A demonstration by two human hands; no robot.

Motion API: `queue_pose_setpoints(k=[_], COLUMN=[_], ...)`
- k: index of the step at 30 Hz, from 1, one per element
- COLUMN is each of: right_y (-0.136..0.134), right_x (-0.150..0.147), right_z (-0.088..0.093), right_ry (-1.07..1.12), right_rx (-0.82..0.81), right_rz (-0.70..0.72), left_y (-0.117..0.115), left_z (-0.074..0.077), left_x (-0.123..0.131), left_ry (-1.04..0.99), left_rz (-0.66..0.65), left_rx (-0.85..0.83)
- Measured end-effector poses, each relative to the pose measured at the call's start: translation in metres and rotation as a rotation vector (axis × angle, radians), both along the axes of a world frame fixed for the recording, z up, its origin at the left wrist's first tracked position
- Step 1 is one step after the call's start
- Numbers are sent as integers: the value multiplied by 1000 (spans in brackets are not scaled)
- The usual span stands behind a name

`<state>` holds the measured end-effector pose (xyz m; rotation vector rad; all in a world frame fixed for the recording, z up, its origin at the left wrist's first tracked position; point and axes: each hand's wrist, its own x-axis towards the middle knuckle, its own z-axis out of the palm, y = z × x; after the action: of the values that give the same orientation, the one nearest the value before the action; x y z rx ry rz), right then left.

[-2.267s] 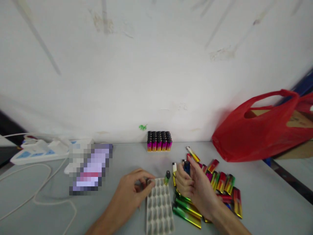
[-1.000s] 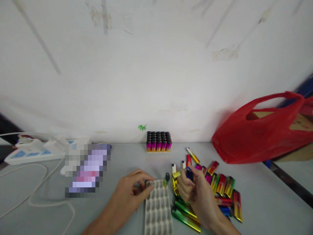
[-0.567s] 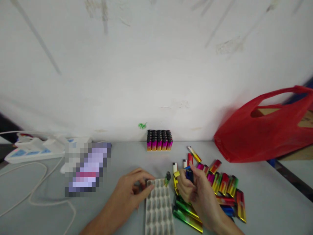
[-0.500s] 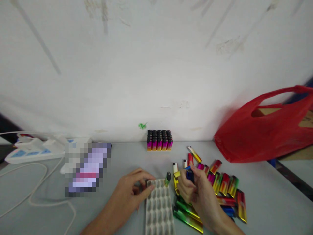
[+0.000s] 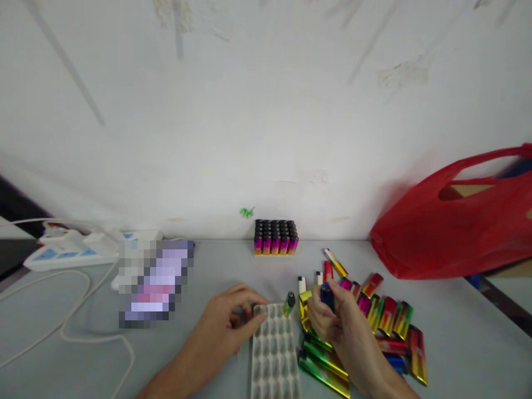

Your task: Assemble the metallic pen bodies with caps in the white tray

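A pale tray (image 5: 277, 367) with rows of small compartments lies at the bottom middle. My left hand (image 5: 235, 318) is closed at its far left corner, thumb and fingers on the rim. One green lighter (image 5: 290, 304) with a dark top stands upright in the far right corner compartment; the other visible compartments hold nothing. My right hand (image 5: 343, 310) is closed around a dark blue lighter (image 5: 327, 297), top up, right of the tray. Its lower part is hidden by my fingers. Beneath and around that hand lie loose lighters (image 5: 389, 316) in red, green, gold, purple and blue.
A block of upright purple and gold lighters (image 5: 276, 244) with black tops stands by the wall. A red plastic bag (image 5: 436, 238) sits at the right. On the left are a power strip (image 5: 72, 252), white cables (image 5: 89, 335) and a blurred-out phone (image 5: 160, 282).
The view has shifted slightly, so everything appears a little further right. My left hand stays on the tray corner, and my right hand still holds the blue lighter.
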<state>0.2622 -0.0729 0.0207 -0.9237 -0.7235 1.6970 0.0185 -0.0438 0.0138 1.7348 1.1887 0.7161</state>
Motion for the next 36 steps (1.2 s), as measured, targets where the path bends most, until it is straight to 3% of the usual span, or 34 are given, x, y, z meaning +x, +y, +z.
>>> queue_pose_setpoints(k=[9, 24, 28, 36], right_y=[3, 0, -9, -22], right_x=[2, -6, -9, -1], right_z=[-4, -21, -9, 15], right_ry=[34, -71, -238, -597], right_rx=[-34, 58, 186, 675], right_rz=[53, 25, -122, -103], left_y=[2, 3, 3, 3], left_z=[-2, -2, -5, -11], left_x=[-1, -3, -4, -6], left_ry=[8, -1, -18, -58], left_rz=[-9, -13, -17, -6], left_rx=[-32, -70, -59, -136])
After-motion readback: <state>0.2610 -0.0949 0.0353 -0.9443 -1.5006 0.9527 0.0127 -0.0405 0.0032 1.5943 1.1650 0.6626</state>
